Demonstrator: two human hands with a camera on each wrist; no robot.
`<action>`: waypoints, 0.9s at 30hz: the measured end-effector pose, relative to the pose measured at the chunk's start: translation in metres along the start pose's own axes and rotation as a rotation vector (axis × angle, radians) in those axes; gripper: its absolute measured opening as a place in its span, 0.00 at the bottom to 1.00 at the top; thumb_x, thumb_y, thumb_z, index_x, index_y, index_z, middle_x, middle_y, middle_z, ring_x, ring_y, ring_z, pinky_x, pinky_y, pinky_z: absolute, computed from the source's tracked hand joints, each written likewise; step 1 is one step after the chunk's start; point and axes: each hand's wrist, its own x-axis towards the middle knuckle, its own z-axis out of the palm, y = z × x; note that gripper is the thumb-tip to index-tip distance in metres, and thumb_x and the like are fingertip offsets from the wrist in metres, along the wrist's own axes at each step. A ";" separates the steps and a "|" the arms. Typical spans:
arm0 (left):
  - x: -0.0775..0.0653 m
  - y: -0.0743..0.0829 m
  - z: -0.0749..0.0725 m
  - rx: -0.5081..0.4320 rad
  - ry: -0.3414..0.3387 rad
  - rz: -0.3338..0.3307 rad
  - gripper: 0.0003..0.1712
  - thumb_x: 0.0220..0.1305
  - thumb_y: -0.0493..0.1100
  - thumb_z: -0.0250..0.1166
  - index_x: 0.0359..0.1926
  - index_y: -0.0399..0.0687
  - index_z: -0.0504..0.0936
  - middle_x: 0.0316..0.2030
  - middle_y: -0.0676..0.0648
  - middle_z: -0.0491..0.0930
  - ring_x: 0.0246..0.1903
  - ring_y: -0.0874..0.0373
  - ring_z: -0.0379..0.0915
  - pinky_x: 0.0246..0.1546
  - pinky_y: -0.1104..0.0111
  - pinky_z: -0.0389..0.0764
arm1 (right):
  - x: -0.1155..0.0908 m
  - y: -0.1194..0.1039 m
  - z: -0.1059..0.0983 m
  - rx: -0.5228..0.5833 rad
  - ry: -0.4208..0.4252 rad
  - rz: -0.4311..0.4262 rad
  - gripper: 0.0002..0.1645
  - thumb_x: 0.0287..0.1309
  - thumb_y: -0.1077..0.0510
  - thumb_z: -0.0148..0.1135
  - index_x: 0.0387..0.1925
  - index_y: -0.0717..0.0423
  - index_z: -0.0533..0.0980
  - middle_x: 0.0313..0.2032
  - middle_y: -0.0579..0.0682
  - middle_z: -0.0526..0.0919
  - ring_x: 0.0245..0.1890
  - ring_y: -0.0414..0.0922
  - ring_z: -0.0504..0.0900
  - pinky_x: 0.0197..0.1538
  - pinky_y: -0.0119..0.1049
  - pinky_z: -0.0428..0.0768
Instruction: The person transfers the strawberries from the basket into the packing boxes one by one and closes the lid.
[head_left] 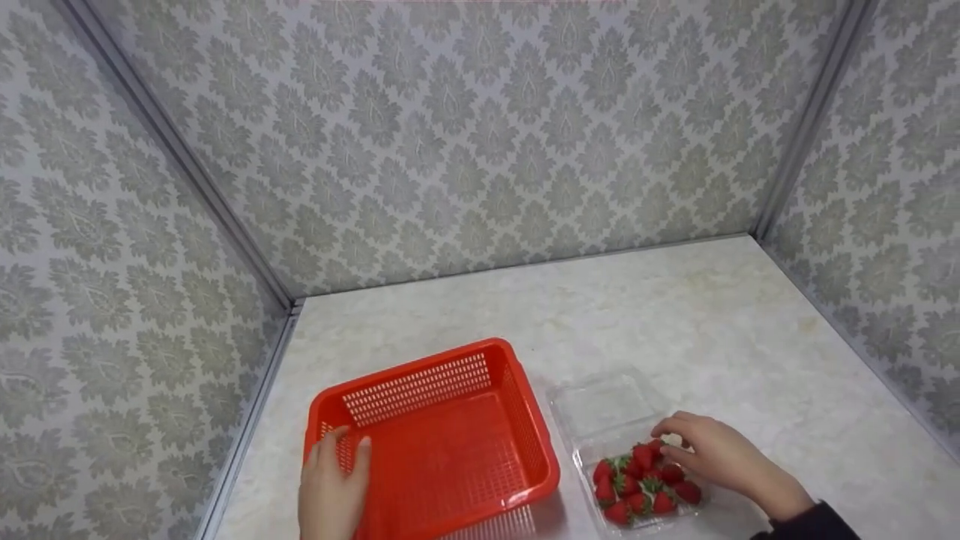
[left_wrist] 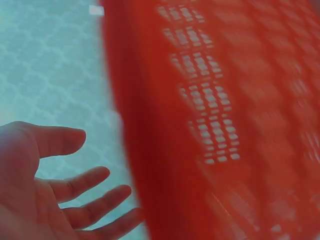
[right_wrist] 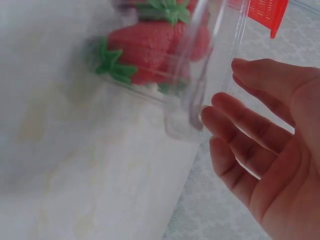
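A red plastic basket (head_left: 450,450) with slotted walls stands at the front of the table, nothing lying inside it. My left hand (head_left: 330,487) is at its left side, thumb and fingers spread apart. In the left wrist view the fingertips (left_wrist: 120,192) come right up to the basket's red rim. To the right, a clear plastic box (right_wrist: 182,125) holds several red strawberries (head_left: 626,485) with green leaves. Over the box's far right corner reaches my right hand (head_left: 712,450), its fingers loosely bent. The right wrist view shows nothing between thumb and fingers, close beside the box wall.
The box's clear lid (head_left: 607,405) lies folded back on the table behind the strawberries. The pale marbled table (head_left: 675,300) is bordered by patterned walls (head_left: 465,135) at the back and both sides, with grey metal strips (head_left: 810,112) at the corners.
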 end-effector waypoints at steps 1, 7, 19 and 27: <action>-0.002 0.012 0.005 -0.024 -0.004 0.020 0.31 0.64 0.57 0.57 0.59 0.40 0.67 0.53 0.35 0.69 0.50 0.40 0.66 0.51 0.44 0.66 | 0.000 0.001 -0.002 -0.006 0.009 -0.009 0.10 0.57 0.54 0.63 0.42 0.46 0.78 0.36 0.38 0.78 0.29 0.33 0.73 0.30 0.33 0.74; -0.019 0.082 0.046 0.002 0.025 0.300 0.23 0.63 0.57 0.58 0.55 0.51 0.74 0.49 0.49 0.75 0.48 0.52 0.71 0.47 0.53 0.73 | 0.002 0.004 -0.017 -0.044 0.073 -0.052 0.10 0.57 0.55 0.63 0.43 0.43 0.77 0.36 0.37 0.77 0.29 0.33 0.73 0.29 0.31 0.73; -0.066 0.189 0.145 -0.003 -0.082 0.764 0.17 0.62 0.54 0.60 0.48 0.51 0.78 0.39 0.51 0.79 0.37 0.55 0.75 0.34 0.63 0.76 | 0.020 0.012 -0.032 -0.113 0.220 -0.072 0.09 0.57 0.57 0.64 0.41 0.44 0.78 0.36 0.41 0.79 0.28 0.34 0.74 0.31 0.32 0.74; -0.079 0.215 0.200 0.044 -0.222 0.703 0.18 0.62 0.56 0.59 0.47 0.52 0.78 0.37 0.52 0.78 0.35 0.56 0.74 0.30 0.62 0.74 | 0.033 0.022 -0.027 -0.066 0.240 -0.024 0.08 0.57 0.57 0.63 0.40 0.46 0.79 0.35 0.40 0.79 0.28 0.35 0.73 0.33 0.33 0.75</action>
